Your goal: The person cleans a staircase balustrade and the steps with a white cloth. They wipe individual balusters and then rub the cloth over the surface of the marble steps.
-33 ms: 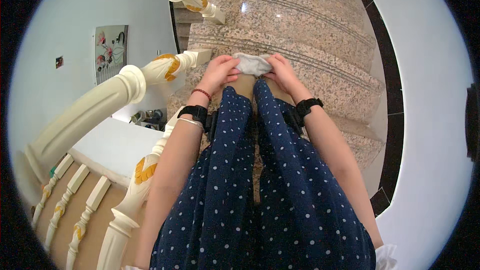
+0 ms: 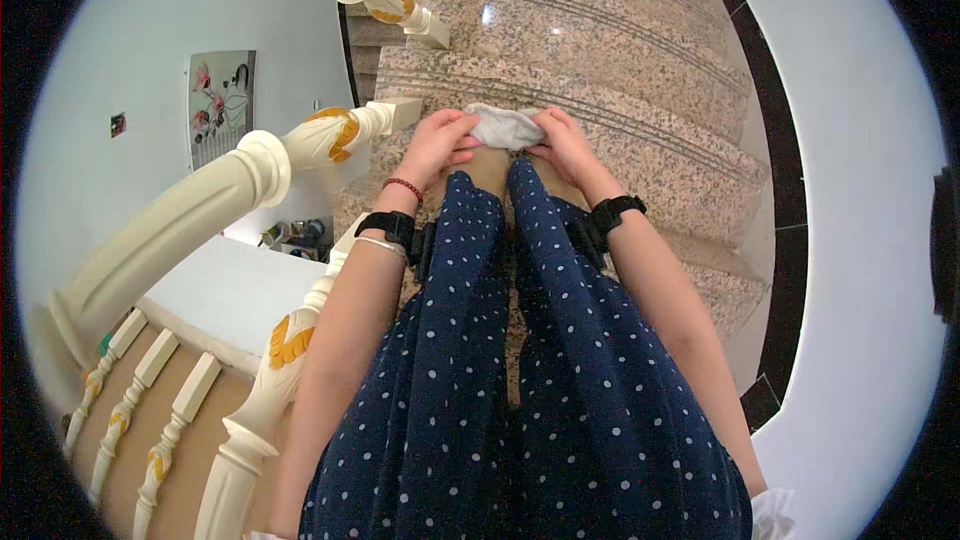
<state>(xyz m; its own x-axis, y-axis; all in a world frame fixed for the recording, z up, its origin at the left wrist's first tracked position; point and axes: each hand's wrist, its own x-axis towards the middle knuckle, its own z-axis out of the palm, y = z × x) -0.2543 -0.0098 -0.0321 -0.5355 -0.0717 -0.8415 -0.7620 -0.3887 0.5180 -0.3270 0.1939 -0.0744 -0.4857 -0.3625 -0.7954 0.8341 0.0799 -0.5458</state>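
Speckled stairs (image 2: 640, 70), cream railing (image 2: 165, 225); cloth (image 2: 506, 128) in 2 hands (image 2: 436, 144).

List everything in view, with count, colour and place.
Cloth: one, grey, upper middle.
Stairs: several, speckled brown, ahead.
Railing posts: at least seven, cream and gold, left.
Pictures: at least two, multicoloured, left.
Walls: two visible, whitish, left and right.
Ledge: one, white, left.
Small items: several, mostly dark, beyond ledge.
Edging: one strip, black, right.
Wrist straps: two, black, both forearms.
Bracelets: two, red and whitish, left forearm.
Dotted garment: one, navy, lower middle.
Left hand: one, bare, cloth's left end.
Right hand: one, bare, cloth's right end.
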